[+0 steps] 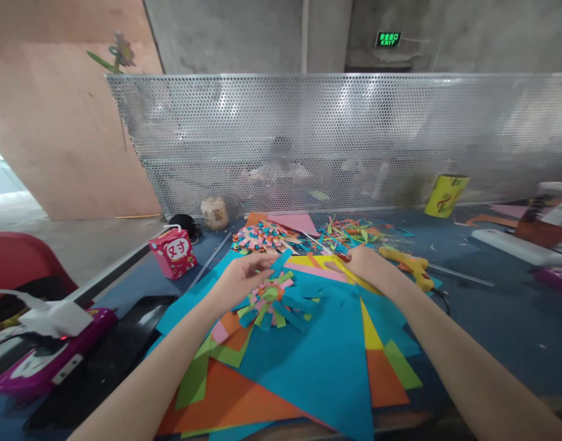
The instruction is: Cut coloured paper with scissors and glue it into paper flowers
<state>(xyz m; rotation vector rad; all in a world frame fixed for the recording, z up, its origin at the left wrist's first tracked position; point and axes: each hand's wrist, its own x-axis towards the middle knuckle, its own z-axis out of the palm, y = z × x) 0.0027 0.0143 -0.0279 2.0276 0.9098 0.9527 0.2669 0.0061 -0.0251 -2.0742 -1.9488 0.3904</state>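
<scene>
My left hand [246,275] pinches a short blue paper strip [281,262] above a round paper flower [270,295] made of green, pink, orange and blue strips. That flower rests on a large blue paper sheet [317,343]. Farther right, my right hand [366,264] is closed at the sheet's far edge, beside yellow paper. A small dark red piece shows at its fingertips, but I cannot make out what it belongs to. Just right of this hand lies a yellow hot glue gun [412,268], partly hidden by the wrist.
Behind the sheet sit a fringed paper flower [266,236] and a heap of paper shreds [349,233]. A red drink carton [173,251], a black tablet-like slab [106,355] and a purple power strip [55,361] stand left. A perforated metal screen [308,122] closes the back.
</scene>
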